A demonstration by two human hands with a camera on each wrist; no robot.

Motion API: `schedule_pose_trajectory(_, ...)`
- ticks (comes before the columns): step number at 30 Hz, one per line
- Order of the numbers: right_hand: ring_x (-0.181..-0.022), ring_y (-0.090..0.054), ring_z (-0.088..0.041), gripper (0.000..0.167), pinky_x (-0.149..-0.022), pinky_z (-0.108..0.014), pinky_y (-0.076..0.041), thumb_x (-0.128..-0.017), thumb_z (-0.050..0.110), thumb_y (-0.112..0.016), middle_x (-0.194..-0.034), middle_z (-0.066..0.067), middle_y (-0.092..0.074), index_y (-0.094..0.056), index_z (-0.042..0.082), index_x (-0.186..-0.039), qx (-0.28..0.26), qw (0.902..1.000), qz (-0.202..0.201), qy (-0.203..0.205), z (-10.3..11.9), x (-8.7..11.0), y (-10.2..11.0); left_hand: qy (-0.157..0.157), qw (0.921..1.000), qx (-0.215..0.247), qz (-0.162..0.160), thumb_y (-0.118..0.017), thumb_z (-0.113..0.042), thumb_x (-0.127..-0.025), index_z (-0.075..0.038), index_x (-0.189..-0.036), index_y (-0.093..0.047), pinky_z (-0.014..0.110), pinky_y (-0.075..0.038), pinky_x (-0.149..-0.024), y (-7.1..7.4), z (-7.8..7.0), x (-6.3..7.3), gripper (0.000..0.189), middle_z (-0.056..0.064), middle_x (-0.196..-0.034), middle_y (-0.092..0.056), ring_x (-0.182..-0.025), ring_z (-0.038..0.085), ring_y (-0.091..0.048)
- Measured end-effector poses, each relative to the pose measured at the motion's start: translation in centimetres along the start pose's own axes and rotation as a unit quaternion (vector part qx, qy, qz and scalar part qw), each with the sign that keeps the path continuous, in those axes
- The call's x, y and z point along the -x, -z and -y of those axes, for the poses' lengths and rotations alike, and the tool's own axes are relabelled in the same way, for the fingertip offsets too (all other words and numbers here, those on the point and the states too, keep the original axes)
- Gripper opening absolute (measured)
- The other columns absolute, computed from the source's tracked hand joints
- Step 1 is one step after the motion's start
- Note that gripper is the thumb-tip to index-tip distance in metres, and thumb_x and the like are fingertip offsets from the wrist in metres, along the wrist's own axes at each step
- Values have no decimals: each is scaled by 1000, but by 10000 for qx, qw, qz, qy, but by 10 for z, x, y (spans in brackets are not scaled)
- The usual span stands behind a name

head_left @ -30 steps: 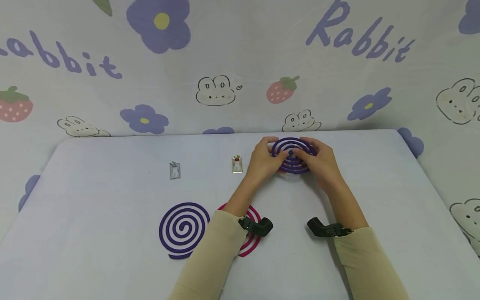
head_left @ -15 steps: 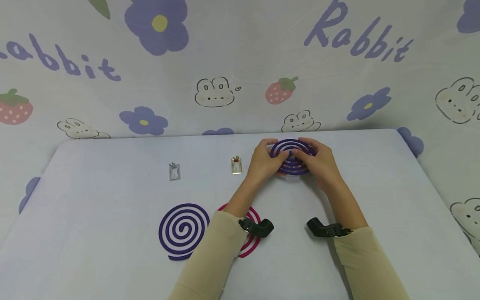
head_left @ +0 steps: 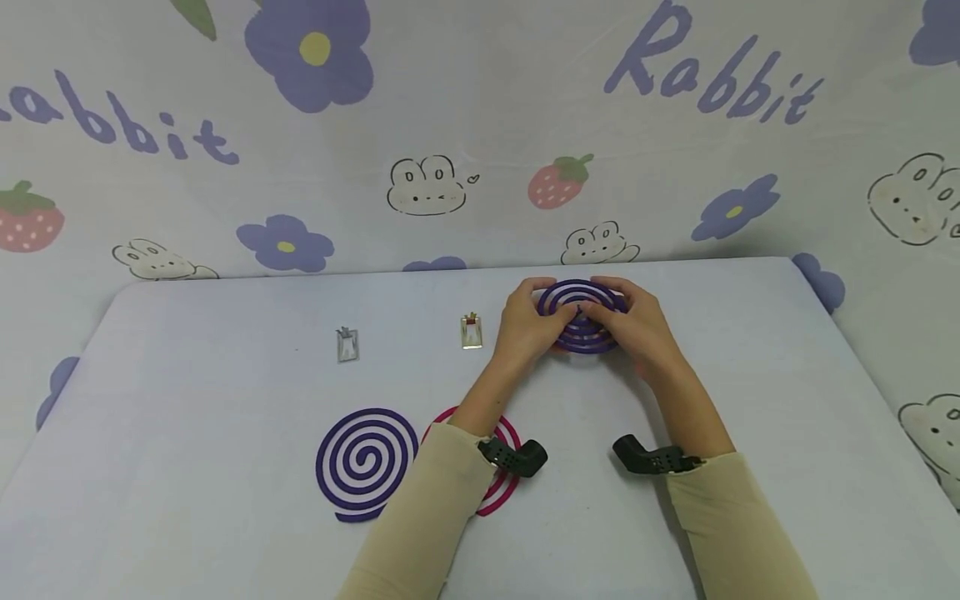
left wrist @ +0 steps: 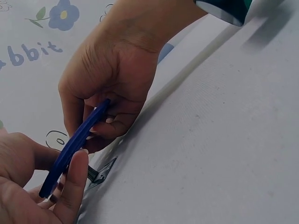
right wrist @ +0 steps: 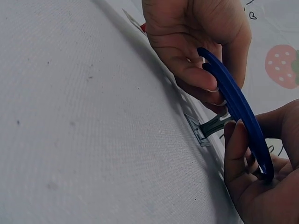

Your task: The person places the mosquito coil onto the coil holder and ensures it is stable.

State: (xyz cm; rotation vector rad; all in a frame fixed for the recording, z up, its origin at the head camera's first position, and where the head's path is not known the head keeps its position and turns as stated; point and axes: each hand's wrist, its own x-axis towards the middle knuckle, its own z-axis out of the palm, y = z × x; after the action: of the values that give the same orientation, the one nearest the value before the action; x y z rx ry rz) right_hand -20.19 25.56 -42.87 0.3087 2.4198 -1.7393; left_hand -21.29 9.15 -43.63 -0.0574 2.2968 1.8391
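Both hands hold a dark purple mosquito coil (head_left: 587, 347) near the far side of the table, thumbs meeting at its centre. My left hand (head_left: 527, 325) pinches the coil's left part and my right hand (head_left: 639, 327) its right part, fingers behind the rim. Seen edge-on in the right wrist view, the coil (right wrist: 250, 114) leans at a slant. A small metal coil stand (right wrist: 200, 131) shows below it, its square base close to the cloth and its prong reaching the coil's middle. The left wrist view shows that stand (left wrist: 100, 175) partly behind fingers.
A silver-coloured coil stand (head_left: 347, 335) and a gold-coloured one (head_left: 471, 320) lie to the left of the hands. Nearer the front are another purple coil (head_left: 365, 455) and a pinkish-red coil (head_left: 512, 487), partly covered by the left forearm. Patterned cloth (head_left: 480, 125) hangs behind the table.
Both hands keep their grip on the mosquito coil and barely move. The right hand and coil shift very slightly left; the head view itself drifts a little.
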Motion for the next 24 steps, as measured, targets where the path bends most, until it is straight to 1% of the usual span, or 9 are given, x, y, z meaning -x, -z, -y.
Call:
schedule_pose_trajectory(2,-148,-47,-38,63,-128,-53,-37,-101,20,-70,-164,-24,-45,-47,8,-158,-10,10000,6,-9,0,0,0,-27,10000,4,-7,-76,-17,-97,-9,-144,-60,43,-60,-106,0,1,-1,50,23,-140,-68,-127,33,-68)
schedule_pose_trajectory(4,-149,-47,-38,64,-128,-53,-37,-101,21,-70,-164,-24,-44,-45,9,-159,-14,10000,22,-16,-1,0,0,-73,10000,-8,-10,-75,-16,-98,-9,-145,-61,42,-60,-105,0,1,-2,50,23,-140,-68,-127,33,-67)
schedule_pose_trajectory(7,-150,-46,-39,64,-128,-54,-37,-101,21,-70,-165,-24,-43,-46,10,-159,17,10000,8,-10,-1,-1,0,-100,9999,53,26,-74,-16,-98,-10,-145,-62,38,-67,-87,0,1,-2,49,23,-140,-68,-123,33,-69)
schedule_pose_trajectory(9,-150,-46,-39,63,-129,-54,-36,-101,22,-70,-165,-23,-43,-46,10,-159,17,10000,-6,-7,-1,-1,0,-114,9999,100,60,-74,-15,-99,-9,-146,-61,33,-67,-72,0,1,-2,49,24,-139,-69,-120,33,-71)
schedule_pose_trajectory(11,-150,-46,-39,63,-129,-54,-36,-101,22,-70,-165,-23,-43,-47,10,-158,22,10000,-29,-7,0,-2,0,-91,9997,195,82,-74,-14,-99,-9,-146,-61,30,-65,-61,0,1,-3,49,25,-138,-69,-117,34,-72)
schedule_pose_trajectory(14,-150,-46,-39,63,-129,-54,-36,-101,22,-70,-165,-23,-45,-48,9,-158,1,10000,-29,-4,0,-2,0,-75,9995,295,101,-73,-13,-99,-8,-146,-60,28,-63,-55,0,1,-3,49,25,-136,-70,-113,35,-74)
schedule_pose_trajectory(18,-150,-46,-39,62,-129,-53,-36,-101,21,-69,-164,-23,-45,-48,8,-158,0,10000,-42,25,1,-2,0,-109,9992,372,119,-73,-12,-98,-7,-145,-60,29,-62,-53,-1,0,-4,49,26,-132,-71,-108,36,-76)
schedule_pose_trajectory(22,-150,-46,-39,61,-129,-54,-36,-101,20,-69,-164,-24,-45,-49,7,-157,-31,10000,-78,6,0,-1,0,-190,9995,223,102,-74,-14,-98,-6,-144,-61,27,-63,-58,-1,2,-3,49,26,-131,-72,-109,33,-75)
schedule_pose_trajectory(24,-149,-46,-39,61,-129,-53,-36,-101,19,-70,-164,-24,-45,-49,7,-157,-71,10000,-34,-20,-1,-1,-2,-150,9997,198,71,-74,-14,-98,-6,-144,-60,30,-65,-60,-1,3,-1,49,26,-132,-72,-110,33,-75)
